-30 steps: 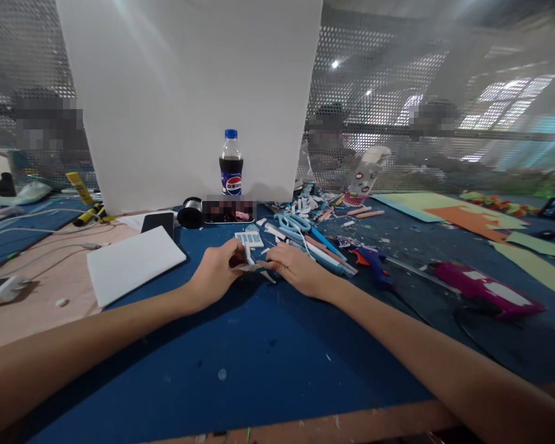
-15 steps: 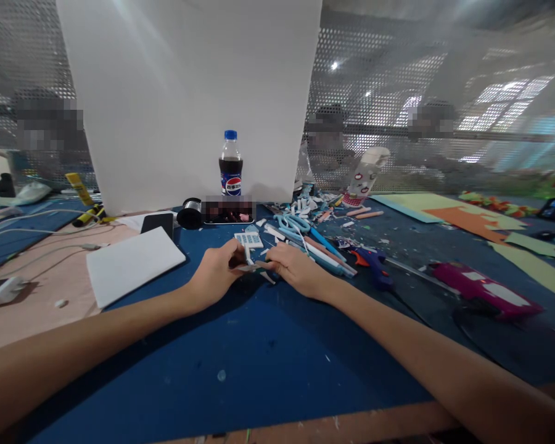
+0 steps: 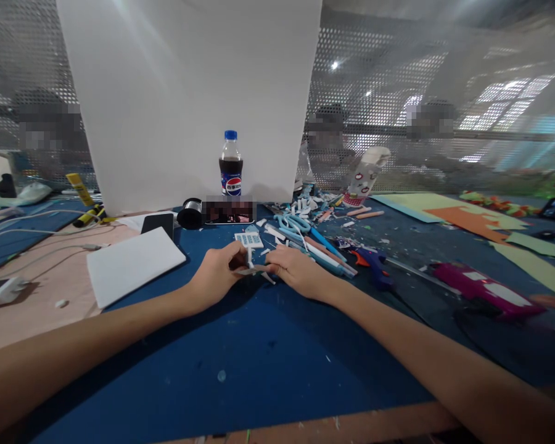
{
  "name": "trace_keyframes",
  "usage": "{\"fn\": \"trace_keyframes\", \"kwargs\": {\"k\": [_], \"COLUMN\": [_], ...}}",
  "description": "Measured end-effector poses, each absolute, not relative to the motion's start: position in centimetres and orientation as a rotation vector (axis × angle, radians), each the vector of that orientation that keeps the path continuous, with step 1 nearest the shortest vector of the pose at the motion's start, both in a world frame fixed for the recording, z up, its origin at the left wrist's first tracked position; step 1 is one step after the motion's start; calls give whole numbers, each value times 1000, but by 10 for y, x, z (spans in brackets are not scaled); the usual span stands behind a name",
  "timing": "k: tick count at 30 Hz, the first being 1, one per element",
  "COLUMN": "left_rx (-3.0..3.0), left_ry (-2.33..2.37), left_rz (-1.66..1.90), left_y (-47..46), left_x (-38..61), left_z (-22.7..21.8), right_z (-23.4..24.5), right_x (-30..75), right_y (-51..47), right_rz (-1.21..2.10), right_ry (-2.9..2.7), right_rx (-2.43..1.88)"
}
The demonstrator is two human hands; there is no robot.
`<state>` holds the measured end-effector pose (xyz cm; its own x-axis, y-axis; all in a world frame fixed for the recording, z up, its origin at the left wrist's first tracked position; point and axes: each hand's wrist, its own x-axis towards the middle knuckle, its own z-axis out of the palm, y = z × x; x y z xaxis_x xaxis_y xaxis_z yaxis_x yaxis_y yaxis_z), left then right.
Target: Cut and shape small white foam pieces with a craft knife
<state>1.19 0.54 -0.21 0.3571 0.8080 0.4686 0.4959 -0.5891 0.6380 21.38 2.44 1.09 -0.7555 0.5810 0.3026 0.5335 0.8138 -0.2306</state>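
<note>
both forearms slant in from the near left and near right, meeting over the middle of the blue surface point(image 3: 240, 370). the left hand point(image 3: 215, 271) curls inward, its grip pinched on the left end of a thin pale strip point(image 3: 248, 271); the right hand point(image 3: 300, 271), knuckles up, has its grip clamped on the right end. the strip spans between them, long axis running left to right, nearer than a white card with blue squares point(image 3: 248, 240).

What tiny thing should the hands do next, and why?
Perhaps the right hand could press gently along the pale piece: the left hand pinches one end, so it looks steady, and the right hand is at the other end.
</note>
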Motion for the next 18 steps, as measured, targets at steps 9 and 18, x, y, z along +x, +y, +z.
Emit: {"fn": "trace_keyframes", "kwargs": {"k": [9,18], "left_rx": [2189,2068], "left_ry": [1123,1077], "left_rz": [1123,1146], "left_y": [7,10], "left_x": [12,11], "left_z": [-4,-8], "right_z": [11,9], "right_x": [212,217], "right_y": [22,27], "right_rz": [222,236], "right_ry": [-2617,-2597], "right_rx": [-852,-806]}}
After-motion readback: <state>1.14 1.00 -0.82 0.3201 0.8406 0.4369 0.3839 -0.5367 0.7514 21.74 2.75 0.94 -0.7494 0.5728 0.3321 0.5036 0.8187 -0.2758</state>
